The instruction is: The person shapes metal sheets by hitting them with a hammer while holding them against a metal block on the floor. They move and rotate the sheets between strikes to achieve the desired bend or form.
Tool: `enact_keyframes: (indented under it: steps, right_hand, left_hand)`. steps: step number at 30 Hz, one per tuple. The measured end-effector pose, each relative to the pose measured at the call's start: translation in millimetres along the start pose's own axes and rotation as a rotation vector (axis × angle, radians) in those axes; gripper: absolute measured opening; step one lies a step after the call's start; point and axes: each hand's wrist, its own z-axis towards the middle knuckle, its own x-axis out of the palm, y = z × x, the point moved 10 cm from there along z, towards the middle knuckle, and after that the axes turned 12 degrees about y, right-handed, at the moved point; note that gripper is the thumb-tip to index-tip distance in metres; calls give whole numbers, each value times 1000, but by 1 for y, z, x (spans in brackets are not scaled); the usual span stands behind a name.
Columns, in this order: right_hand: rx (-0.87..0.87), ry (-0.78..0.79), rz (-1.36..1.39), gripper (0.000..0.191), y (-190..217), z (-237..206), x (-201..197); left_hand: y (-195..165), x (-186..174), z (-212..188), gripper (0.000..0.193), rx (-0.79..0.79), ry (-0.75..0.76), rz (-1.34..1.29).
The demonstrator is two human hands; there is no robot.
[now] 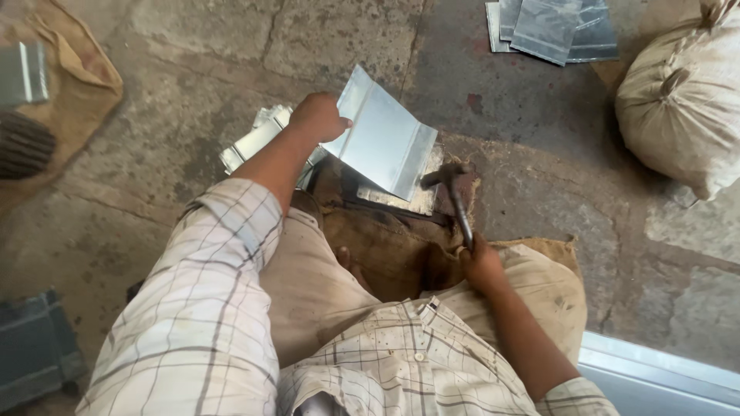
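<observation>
Head cam: left hand pinches edge of bent metal sheet, held tilted over a flat strip on the block betw the knees; right hand fisted round hammer, head just beside sheet's lower edge. Step looks like hammering the fold; next strike needs sheet held steady, fingers off the line
</observation>
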Motion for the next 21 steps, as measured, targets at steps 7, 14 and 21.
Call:
enact_keyframes:
  steps: [7,14,21]
  right_hand:
    - [387,341,831,13,-40,5,46]
    - [412,323,1144,2,-37,3,50]
    - [424,353,1195,6,-42,4,53]
  left_hand:
    - [-45,-10,-19,32,115,44,-499]
    - [-90,-45,-72,30,474,-1,6]
    - [-46,28,-46,53,464,104,740]
